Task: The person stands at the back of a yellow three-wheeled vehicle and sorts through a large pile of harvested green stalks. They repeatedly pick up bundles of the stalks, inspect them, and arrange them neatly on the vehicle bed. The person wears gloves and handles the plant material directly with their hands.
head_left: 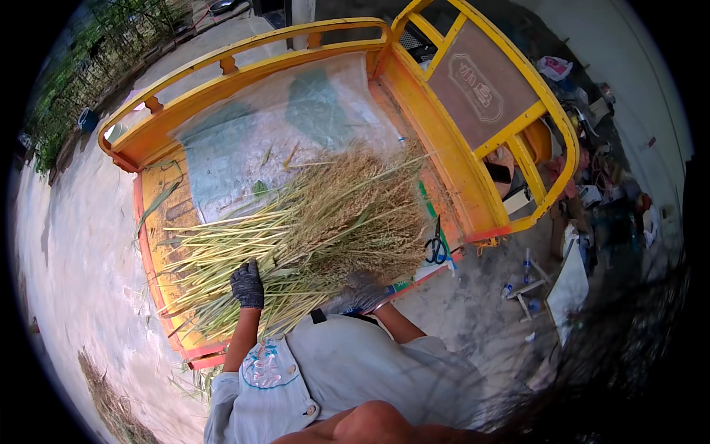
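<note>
Stalks [222, 248]: what a heap, stems fanning out beyond and left of the left fingers, seed heads piled just past the right ones!
Left hand [248, 285]: gloved, fingers partly bent against the stems; whether they gripped any, I couldn't tell.
Right hand [364, 290]: gloved, blurred, low beside the seed heads; opening and hold, couldn't tell.
Scissors [436, 248]: right of the right fingers; a wide sweep could have knocked them off the cart [444, 170].

Left hand [247, 284] – gloved – contacts the stalks [229, 240]; right hand [364, 290] at near edge of seed heads [362, 214] – scissors [438, 250] beside them.
</note>
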The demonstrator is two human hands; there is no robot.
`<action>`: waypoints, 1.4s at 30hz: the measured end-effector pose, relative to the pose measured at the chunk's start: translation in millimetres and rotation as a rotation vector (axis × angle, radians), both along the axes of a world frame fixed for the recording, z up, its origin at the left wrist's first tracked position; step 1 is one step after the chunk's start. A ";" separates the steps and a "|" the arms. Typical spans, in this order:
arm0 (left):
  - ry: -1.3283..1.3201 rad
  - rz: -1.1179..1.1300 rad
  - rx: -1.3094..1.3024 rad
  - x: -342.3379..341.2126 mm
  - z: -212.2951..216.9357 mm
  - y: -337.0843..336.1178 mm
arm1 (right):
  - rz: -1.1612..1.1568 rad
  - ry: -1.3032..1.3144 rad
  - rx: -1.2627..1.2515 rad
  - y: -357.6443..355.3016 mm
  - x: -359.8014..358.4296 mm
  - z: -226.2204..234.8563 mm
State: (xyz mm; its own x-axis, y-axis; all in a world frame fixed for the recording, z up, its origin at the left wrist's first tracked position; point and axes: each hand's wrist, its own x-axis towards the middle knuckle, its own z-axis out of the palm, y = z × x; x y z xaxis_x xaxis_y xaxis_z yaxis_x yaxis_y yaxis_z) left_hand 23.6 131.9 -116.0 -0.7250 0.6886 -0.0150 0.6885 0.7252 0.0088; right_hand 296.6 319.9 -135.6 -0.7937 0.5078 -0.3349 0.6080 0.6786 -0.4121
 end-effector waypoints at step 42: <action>-0.411 0.457 -0.027 110.0 -5.0 -105.8 | 0.396 -0.420 0.365 218.3 -251.0 27.9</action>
